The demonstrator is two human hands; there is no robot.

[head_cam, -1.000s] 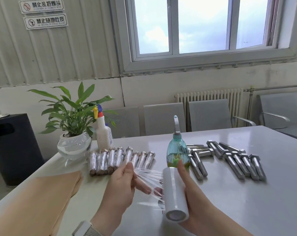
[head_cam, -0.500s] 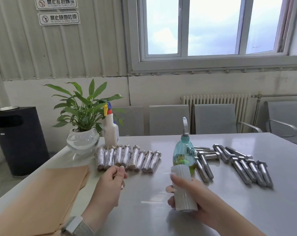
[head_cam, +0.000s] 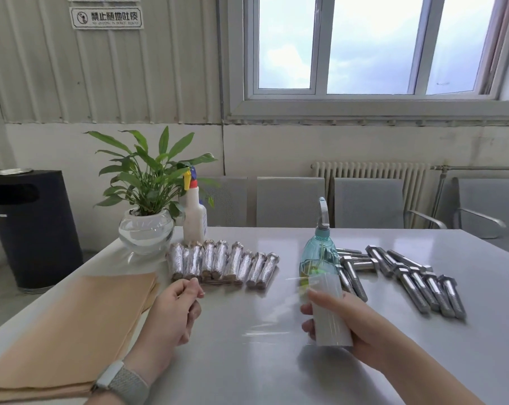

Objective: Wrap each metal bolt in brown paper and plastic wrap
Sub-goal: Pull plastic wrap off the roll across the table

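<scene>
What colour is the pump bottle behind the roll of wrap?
The clear plastic pump bottle is teal blue-green, with a grey pump; head view.

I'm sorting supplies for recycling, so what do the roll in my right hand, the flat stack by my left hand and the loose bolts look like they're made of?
Roll: seemingly thin clear plastic film on a white core, glossy.
Flat stack: matte tan sheets, apparently brown paper.
Loose bolts: grey steel-like metal with bright highlights.
</scene>
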